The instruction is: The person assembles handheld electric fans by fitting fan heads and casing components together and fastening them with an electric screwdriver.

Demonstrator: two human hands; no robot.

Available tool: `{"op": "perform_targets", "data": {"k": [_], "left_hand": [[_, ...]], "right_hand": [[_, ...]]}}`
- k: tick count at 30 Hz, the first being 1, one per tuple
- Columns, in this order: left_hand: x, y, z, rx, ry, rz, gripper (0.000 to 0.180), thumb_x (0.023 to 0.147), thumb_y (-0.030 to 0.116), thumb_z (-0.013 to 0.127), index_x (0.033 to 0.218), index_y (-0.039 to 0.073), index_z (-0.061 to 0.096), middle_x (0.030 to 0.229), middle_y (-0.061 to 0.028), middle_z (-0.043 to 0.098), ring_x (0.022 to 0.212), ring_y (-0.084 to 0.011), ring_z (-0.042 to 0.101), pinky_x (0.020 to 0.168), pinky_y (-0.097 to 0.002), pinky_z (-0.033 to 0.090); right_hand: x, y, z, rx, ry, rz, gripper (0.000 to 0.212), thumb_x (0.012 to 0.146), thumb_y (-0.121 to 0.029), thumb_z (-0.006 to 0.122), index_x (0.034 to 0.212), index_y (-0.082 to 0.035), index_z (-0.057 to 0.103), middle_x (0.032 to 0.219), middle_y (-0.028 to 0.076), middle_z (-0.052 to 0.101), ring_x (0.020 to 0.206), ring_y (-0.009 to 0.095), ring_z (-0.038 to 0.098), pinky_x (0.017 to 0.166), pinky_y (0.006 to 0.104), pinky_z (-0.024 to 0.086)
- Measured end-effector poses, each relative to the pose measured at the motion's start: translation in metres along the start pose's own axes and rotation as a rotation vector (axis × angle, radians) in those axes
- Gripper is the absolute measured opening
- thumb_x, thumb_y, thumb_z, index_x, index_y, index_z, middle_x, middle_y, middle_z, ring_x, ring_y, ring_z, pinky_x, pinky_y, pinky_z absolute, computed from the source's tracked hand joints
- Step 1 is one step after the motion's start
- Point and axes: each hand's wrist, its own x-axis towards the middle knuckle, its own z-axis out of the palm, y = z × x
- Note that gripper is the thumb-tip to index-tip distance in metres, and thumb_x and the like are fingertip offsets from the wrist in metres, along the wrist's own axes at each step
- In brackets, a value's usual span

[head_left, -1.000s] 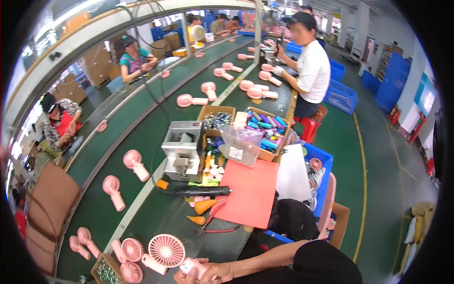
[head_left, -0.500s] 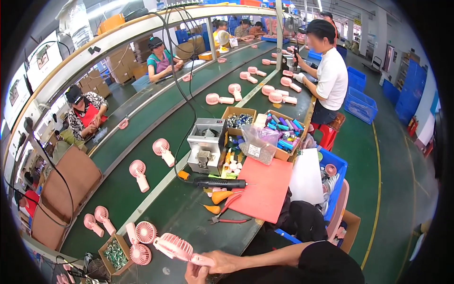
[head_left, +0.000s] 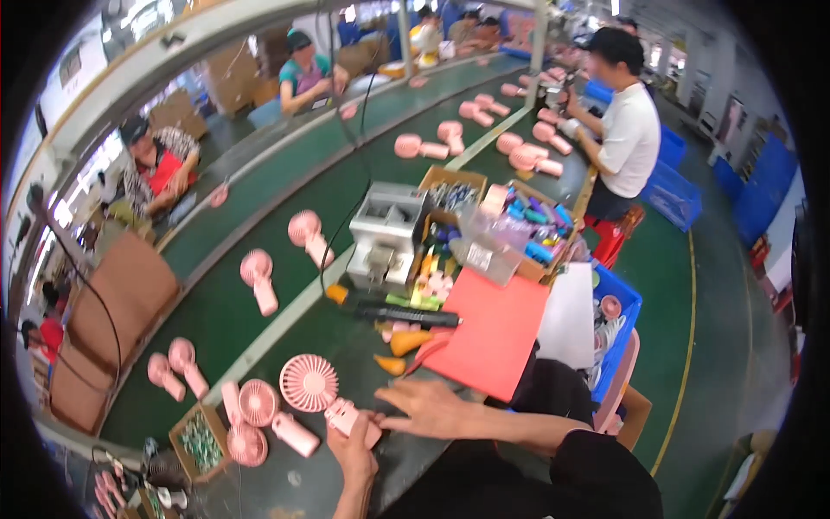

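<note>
My left hand (head_left: pixel 353 454) is closed round the handle of a pink handheld fan (head_left: pixel 309 383), whose round grille faces up. My right hand (head_left: pixel 432 408) is just right of that handle, fingers stretched and apart, holding nothing that I can see. Above it lie the red-handled pliers (head_left: pixel 427 353), partly covered by the hand, and orange teardrop-shaped pieces (head_left: pixel 408 342). A black electric screwdriver (head_left: pixel 406 315) lies further up the bench. Left of my held fan, more pink fans (head_left: pixel 258 402) lie beside a small carton of green parts (head_left: pixel 199 443).
A red sheet (head_left: pixel 494 330) covers the bench on the right. Behind it stand a grey metal machine (head_left: pixel 385 233) and a carton of coloured cylinders (head_left: pixel 536 227). Fans lie along the green conveyor (head_left: pixel 207 320). A co-worker in white (head_left: pixel 624 130) sits further along; a blue bin (head_left: pixel 635 303) is nearby.
My right hand has let go of the fan handle and moved up toward the pliers. The fan is turned grille-up, with my left hand round its handle. The whole view has shifted slightly.
</note>
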Motion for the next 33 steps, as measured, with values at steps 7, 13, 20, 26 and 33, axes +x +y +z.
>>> {"op": "perform_targets", "data": {"k": [7,13,20,26,33], "left_hand": [[0.072,-0.014,0.025,-0.118,-0.129,0.024,0.027,0.084,-0.002,0.055,0.109,0.004,0.045,0.076,-0.0096,0.057,0.057,-0.0175,0.057,0.05,-0.0307,0.05],[0.097,-0.046,0.034,-0.118,-0.038,0.084,0.035,0.078,-0.005,0.059,0.108,0.004,0.044,0.072,-0.0086,0.057,0.052,-0.0173,0.059,0.045,-0.0304,0.051],[0.091,-0.042,0.008,-0.05,-0.068,0.141,0.031,0.083,-0.001,0.06,0.11,0.001,0.045,0.079,-0.0105,0.059,0.058,-0.0179,0.061,0.049,-0.0314,0.054],[0.09,-0.045,0.029,0.058,-0.174,0.081,0.031,0.085,0.0,0.059,0.112,0.001,0.043,0.078,-0.0096,0.058,0.059,-0.0171,0.062,0.048,-0.0302,0.054],[0.095,-0.036,0.019,0.036,-0.1,0.188,0.035,0.082,-0.002,0.057,0.115,0.002,0.043,0.076,-0.0103,0.056,0.052,-0.0183,0.058,0.045,-0.0322,0.052]], "right_hand": [[0.08,0.103,-0.054,-0.396,0.208,-0.097,0.032,0.078,-0.025,0.071,0.099,-0.004,0.061,0.09,0.015,0.058,0.085,0.033,0.061,0.071,0.0451,0.051],[0.094,0.131,-0.034,-0.449,-0.074,0.174,0.049,0.079,-0.035,0.072,0.114,-0.004,0.055,0.105,0.017,0.06,0.097,0.036,0.063,0.074,0.0484,0.051],[0.101,0.098,-0.042,-0.33,0.096,-0.03,0.051,0.081,-0.043,0.069,0.116,-0.007,0.057,0.096,0.018,0.065,0.086,0.037,0.065,0.072,0.0462,0.051],[0.092,0.064,-0.107,0.338,0.223,0.107,0.06,0.074,-0.023,0.073,0.123,0.005,0.052,0.1,0.012,0.065,0.087,0.022,0.066,0.08,0.0325,0.052],[0.154,0.045,-0.098,1.493,0.025,0.213,0.04,0.096,-0.038,0.057,0.114,-0.002,0.054,0.087,0.01,0.06,0.06,0.015,0.056,0.05,0.0296,0.046]]}}
